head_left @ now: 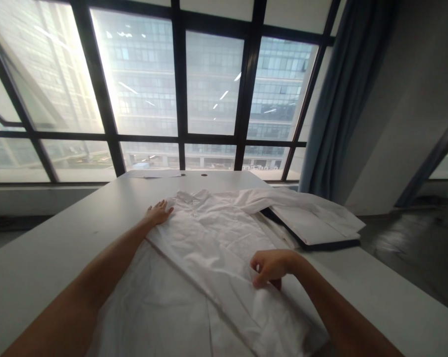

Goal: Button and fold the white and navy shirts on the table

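A white shirt point(209, 248) lies spread on a white table point(53, 243), collar toward the window. My left hand point(159, 213) rests flat with fingers apart on the shirt's far left shoulder edge. My right hand point(270, 267) is curled on the shirt's right side, fingers pinching the fabric. One sleeve point(268, 198) stretches to the right over a flat board.
A dark-edged flat board point(313, 230) lies on the table at the right, partly under the sleeve. Large windows point(209, 84) with black frames stand beyond the table's far edge. A blue-grey curtain point(343, 99) hangs at the right. Floor shows at the far right.
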`<action>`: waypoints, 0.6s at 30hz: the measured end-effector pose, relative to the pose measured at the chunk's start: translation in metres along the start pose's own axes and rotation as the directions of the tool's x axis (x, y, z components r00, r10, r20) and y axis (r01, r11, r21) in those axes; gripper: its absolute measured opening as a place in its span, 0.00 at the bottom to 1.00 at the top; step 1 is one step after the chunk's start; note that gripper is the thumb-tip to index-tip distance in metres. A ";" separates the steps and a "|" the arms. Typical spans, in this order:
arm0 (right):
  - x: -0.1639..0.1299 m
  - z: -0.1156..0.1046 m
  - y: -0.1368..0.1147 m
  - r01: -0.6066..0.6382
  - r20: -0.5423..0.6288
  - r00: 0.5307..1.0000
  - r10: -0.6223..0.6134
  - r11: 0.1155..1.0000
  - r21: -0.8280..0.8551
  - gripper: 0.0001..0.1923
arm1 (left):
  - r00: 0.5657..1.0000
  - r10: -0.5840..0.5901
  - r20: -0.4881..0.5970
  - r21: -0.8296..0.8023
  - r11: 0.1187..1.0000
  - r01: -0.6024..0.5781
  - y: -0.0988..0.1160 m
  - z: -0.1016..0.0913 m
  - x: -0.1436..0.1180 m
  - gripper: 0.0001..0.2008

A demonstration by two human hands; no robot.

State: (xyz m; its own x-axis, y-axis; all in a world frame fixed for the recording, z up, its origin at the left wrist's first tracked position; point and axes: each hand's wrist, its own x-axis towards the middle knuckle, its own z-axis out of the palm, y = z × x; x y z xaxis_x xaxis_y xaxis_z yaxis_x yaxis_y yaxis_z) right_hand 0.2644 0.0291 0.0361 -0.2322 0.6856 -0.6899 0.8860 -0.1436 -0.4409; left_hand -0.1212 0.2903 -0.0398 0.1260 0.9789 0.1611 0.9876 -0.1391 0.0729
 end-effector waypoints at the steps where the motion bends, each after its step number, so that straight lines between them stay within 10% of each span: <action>1: -0.002 0.000 -0.002 -0.008 -0.013 1.000 0.007 1.000 -0.023 0.09 | 0.999 0.002 -0.045 0.014 1.000 -0.001 0.003 -0.002 -0.004 0.31; 4: -0.003 0.002 -0.012 0.060 -0.272 0.958 -0.096 0.988 -0.139 0.11 | 0.991 0.114 -0.070 0.016 0.993 -0.113 0.014 -0.006 -0.013 0.30; 7: 0.009 0.015 -0.025 0.230 -0.654 0.651 -0.385 0.921 -0.314 0.17 | 0.983 0.175 0.062 -0.020 0.984 -0.174 0.017 -0.005 -0.019 0.31; 9: 0.022 0.029 -0.031 0.370 -0.642 0.512 -0.571 0.821 -0.435 0.24 | 0.982 0.153 0.109 -0.034 0.988 -0.150 0.010 -0.003 -0.020 0.31; 15: 0.042 0.052 -0.036 0.466 -0.305 0.665 -0.682 0.697 -0.545 0.39 | 0.985 0.087 0.149 -0.025 0.996 -0.084 -0.018 -0.004 -0.012 0.33; 18: 0.037 0.047 -0.049 0.446 -0.322 0.636 -0.702 0.674 -0.589 0.37 | 0.982 0.108 0.156 0.031 0.993 -0.114 -0.015 -0.007 -0.006 0.35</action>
State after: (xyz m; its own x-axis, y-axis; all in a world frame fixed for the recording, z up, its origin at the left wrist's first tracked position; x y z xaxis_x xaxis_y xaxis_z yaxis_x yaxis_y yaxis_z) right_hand 0.1938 0.0278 0.0054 -0.6397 0.7666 0.0559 0.7303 0.6289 -0.2669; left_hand -0.1372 0.2857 -0.0344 0.2449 0.9695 0.0129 0.9692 -0.2452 0.0236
